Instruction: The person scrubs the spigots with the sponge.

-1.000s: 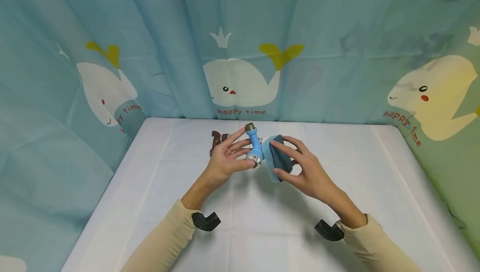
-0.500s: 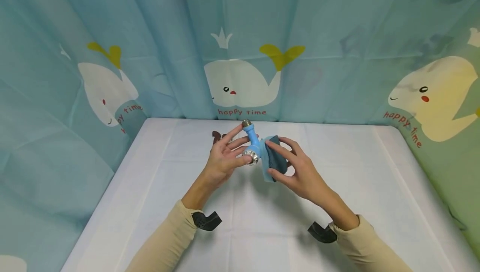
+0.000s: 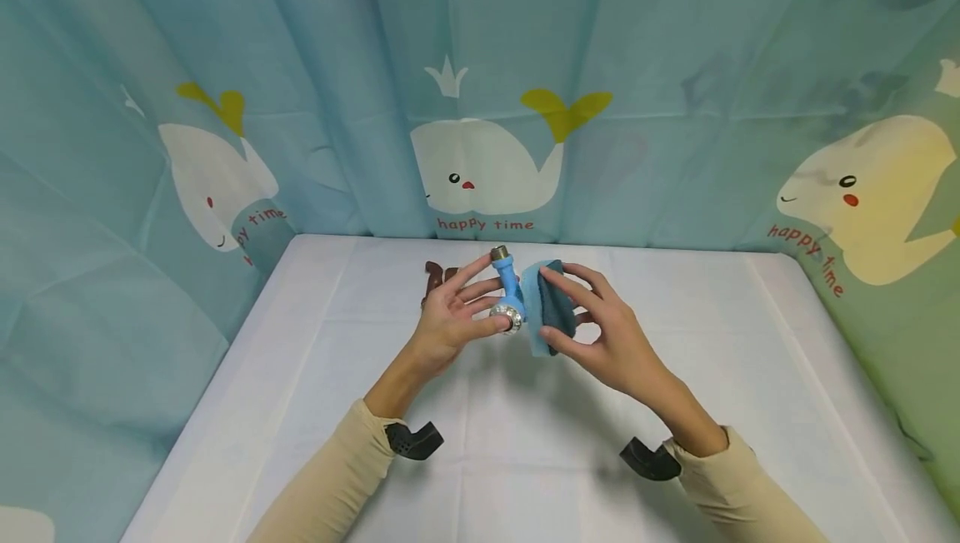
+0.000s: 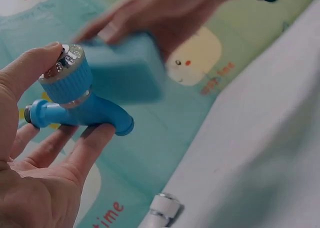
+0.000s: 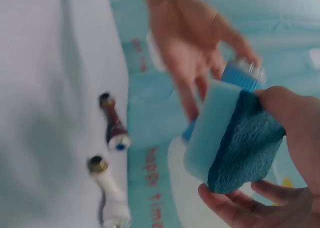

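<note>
In the head view my left hand (image 3: 447,325) holds a blue faucet (image 3: 508,278) above the table. Its thumb presses the silver-capped knob (image 4: 65,83), and the fingers support the body from below in the left wrist view. A two-layer sponge (image 3: 557,310), light blue foam with a dark blue scouring side, is pinched by my right hand (image 3: 618,351). The foam side faces the faucet, close beside it; whether they touch I cannot tell. In the right wrist view the sponge (image 5: 245,143) hides part of the faucet.
A brown faucet (image 5: 114,120) and a white faucet (image 5: 110,195) lie on the white-covered table (image 3: 375,476). Behind my left hand, the brown one is partly hidden in the head view. A blue curtain (image 3: 330,68) with whale prints hangs behind the table.
The faucet and left fingers shifted slightly left, then back right. The sponge moved left, then a little up along the faucet's side. Both hands keep their holds.
</note>
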Demonstrator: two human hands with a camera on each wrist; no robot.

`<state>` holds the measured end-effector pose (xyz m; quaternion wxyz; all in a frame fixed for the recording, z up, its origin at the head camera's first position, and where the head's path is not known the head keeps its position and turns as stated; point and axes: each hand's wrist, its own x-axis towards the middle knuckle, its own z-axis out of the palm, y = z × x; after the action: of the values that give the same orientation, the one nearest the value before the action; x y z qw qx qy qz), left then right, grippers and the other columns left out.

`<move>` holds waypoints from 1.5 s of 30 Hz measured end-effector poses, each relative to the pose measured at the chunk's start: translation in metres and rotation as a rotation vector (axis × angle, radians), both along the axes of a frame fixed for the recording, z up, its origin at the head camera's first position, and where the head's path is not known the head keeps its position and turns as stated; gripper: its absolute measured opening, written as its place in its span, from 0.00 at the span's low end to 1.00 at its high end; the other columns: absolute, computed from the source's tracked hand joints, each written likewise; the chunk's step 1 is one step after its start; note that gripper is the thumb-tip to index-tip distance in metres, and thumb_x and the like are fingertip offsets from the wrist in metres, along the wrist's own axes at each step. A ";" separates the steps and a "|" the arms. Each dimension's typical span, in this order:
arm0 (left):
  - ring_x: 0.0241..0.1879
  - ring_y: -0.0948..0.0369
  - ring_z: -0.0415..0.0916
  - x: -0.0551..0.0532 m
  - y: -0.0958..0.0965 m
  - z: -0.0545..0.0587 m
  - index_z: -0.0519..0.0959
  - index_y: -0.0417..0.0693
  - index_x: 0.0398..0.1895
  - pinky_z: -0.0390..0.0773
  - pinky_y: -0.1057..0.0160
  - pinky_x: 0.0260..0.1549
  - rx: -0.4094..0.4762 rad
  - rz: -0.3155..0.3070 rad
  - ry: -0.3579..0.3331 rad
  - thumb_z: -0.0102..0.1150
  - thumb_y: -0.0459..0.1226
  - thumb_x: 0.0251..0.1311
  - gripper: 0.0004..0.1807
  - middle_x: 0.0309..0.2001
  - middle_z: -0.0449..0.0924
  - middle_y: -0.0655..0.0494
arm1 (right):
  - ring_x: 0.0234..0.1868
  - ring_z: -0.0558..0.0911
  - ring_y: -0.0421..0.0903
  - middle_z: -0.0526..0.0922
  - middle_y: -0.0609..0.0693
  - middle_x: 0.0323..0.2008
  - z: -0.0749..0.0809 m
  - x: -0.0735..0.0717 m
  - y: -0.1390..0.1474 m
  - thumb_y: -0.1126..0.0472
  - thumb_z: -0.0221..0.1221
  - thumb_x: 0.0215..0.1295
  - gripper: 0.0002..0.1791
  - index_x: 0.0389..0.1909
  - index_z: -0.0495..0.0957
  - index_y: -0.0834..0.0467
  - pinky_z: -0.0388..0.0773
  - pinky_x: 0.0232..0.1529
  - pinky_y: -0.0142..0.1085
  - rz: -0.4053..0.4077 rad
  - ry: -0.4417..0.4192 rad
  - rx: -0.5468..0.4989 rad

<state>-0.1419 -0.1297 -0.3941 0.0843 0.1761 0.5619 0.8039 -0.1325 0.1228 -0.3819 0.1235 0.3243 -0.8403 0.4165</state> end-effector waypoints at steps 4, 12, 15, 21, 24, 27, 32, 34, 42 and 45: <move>0.62 0.41 0.75 -0.001 -0.001 -0.001 0.59 0.43 0.80 0.84 0.59 0.51 -0.006 0.007 0.000 0.81 0.37 0.51 0.55 0.66 0.71 0.31 | 0.51 0.83 0.53 0.66 0.59 0.72 0.000 0.002 -0.004 0.59 0.73 0.62 0.40 0.75 0.70 0.49 0.86 0.41 0.39 0.045 -0.052 0.016; 0.57 0.53 0.81 -0.002 -0.001 -0.005 0.58 0.43 0.80 0.84 0.60 0.49 0.011 0.014 -0.020 0.80 0.36 0.52 0.54 0.66 0.71 0.29 | 0.52 0.83 0.50 0.66 0.55 0.73 0.001 0.004 -0.005 0.60 0.75 0.60 0.41 0.74 0.70 0.47 0.86 0.45 0.42 0.046 -0.041 -0.042; 0.57 0.52 0.81 -0.002 -0.001 -0.006 0.58 0.44 0.80 0.84 0.60 0.50 0.019 0.007 -0.028 0.79 0.34 0.54 0.52 0.66 0.71 0.30 | 0.55 0.81 0.52 0.65 0.56 0.73 0.000 0.005 -0.006 0.58 0.74 0.62 0.40 0.75 0.69 0.46 0.85 0.40 0.39 0.054 -0.040 0.011; 0.56 0.53 0.82 0.000 -0.002 -0.003 0.59 0.43 0.80 0.85 0.60 0.47 0.026 0.017 -0.047 0.79 0.34 0.53 0.52 0.64 0.73 0.32 | 0.55 0.82 0.55 0.67 0.59 0.71 -0.004 0.004 -0.008 0.62 0.76 0.58 0.41 0.73 0.72 0.50 0.86 0.39 0.41 0.007 0.016 -0.021; 0.57 0.50 0.80 -0.001 -0.003 -0.002 0.59 0.47 0.80 0.85 0.59 0.48 0.000 0.020 -0.037 0.82 0.39 0.50 0.55 0.64 0.73 0.32 | 0.55 0.81 0.54 0.66 0.58 0.72 -0.004 0.003 -0.009 0.59 0.75 0.60 0.41 0.74 0.71 0.49 0.86 0.40 0.40 0.032 -0.002 -0.019; 0.58 0.49 0.79 -0.001 -0.004 -0.002 0.58 0.58 0.81 0.85 0.58 0.49 -0.040 0.014 -0.049 0.82 0.38 0.50 0.57 0.65 0.71 0.33 | 0.52 0.82 0.54 0.65 0.59 0.72 -0.008 0.002 -0.004 0.58 0.74 0.62 0.39 0.74 0.71 0.47 0.85 0.38 0.38 0.036 -0.044 0.044; 0.58 0.51 0.78 -0.002 -0.007 -0.006 0.59 0.55 0.79 0.84 0.59 0.49 -0.105 -0.014 -0.073 0.84 0.42 0.46 0.58 0.61 0.70 0.40 | 0.48 0.85 0.52 0.66 0.60 0.72 -0.011 -0.002 0.010 0.61 0.75 0.60 0.40 0.74 0.71 0.48 0.86 0.39 0.40 -0.002 -0.065 0.055; 0.58 0.51 0.78 -0.002 -0.009 -0.008 0.61 0.44 0.77 0.83 0.59 0.51 -0.122 -0.021 -0.072 0.83 0.47 0.41 0.58 0.57 0.70 0.41 | 0.48 0.85 0.51 0.66 0.60 0.72 -0.011 -0.003 0.015 0.61 0.75 0.60 0.40 0.74 0.71 0.48 0.87 0.39 0.41 -0.004 -0.062 0.045; 0.49 0.52 0.85 -0.003 -0.008 -0.018 0.76 0.29 0.57 0.84 0.47 0.49 -0.135 0.057 -0.072 0.62 0.16 0.61 0.21 0.56 0.73 0.38 | 0.49 0.85 0.52 0.66 0.60 0.72 -0.016 -0.002 0.023 0.61 0.74 0.61 0.40 0.74 0.71 0.47 0.87 0.40 0.42 -0.007 -0.094 0.047; 0.36 0.53 0.88 -0.004 -0.009 -0.020 0.82 0.26 0.45 0.87 0.49 0.43 -0.179 0.135 -0.002 0.67 0.18 0.57 0.12 0.46 0.82 0.39 | 0.48 0.85 0.52 0.66 0.60 0.71 -0.016 -0.001 0.027 0.61 0.74 0.61 0.40 0.74 0.71 0.47 0.87 0.40 0.42 -0.018 -0.086 0.048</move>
<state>-0.1455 -0.1386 -0.4139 0.0458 0.1287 0.6420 0.7545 -0.1337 0.1495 -0.3982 0.0830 0.3011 -0.8576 0.4085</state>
